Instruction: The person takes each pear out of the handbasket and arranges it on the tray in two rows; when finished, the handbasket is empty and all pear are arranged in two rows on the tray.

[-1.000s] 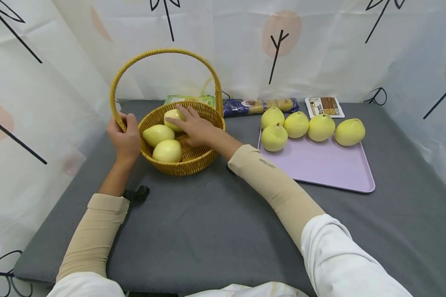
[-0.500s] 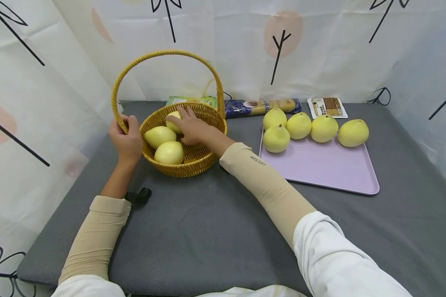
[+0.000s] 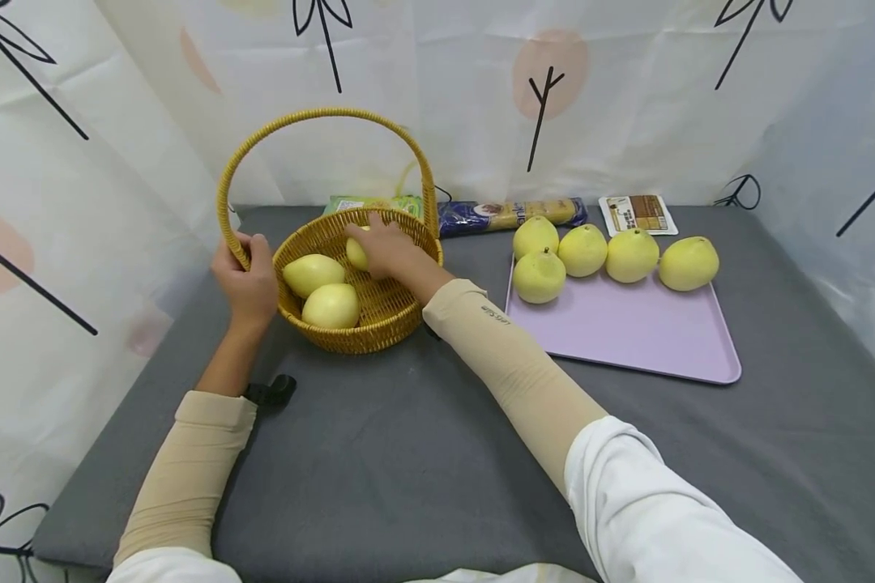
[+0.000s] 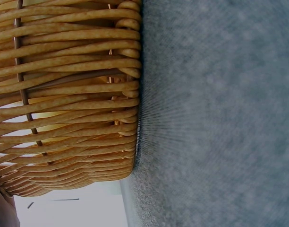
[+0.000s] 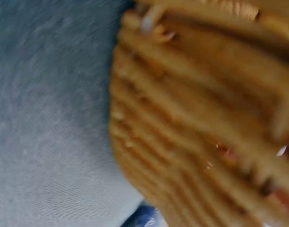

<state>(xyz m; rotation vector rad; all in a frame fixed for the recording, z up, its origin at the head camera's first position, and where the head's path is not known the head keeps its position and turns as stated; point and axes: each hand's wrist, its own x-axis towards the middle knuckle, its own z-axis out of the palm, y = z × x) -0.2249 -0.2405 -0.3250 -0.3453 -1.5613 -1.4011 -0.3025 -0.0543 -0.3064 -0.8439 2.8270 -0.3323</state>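
Note:
A yellow wicker basket with a tall arched handle stands on the grey table. My left hand grips the foot of that handle at the basket's left side. Inside the basket, my right hand holds a pale yellow-green, pear-like fruit, which it partly covers; its thumb and lower fingers are hidden. Two more such fruits, one behind and one in front, lie at the basket's left. The basket's woven wall fills much of the left wrist view and, blurred, the right wrist view.
At the right, a lilac tray bears several more yellow-green fruits along its back and left edges. Behind stand a green packet, a long blue-and-yellow packet and a small white-and-brown pack. A printed curtain encloses the table.
My right hand has closed round the rear fruit and shifted it slightly right and nearer inside the basket. The left hand keeps its grip on the handle.

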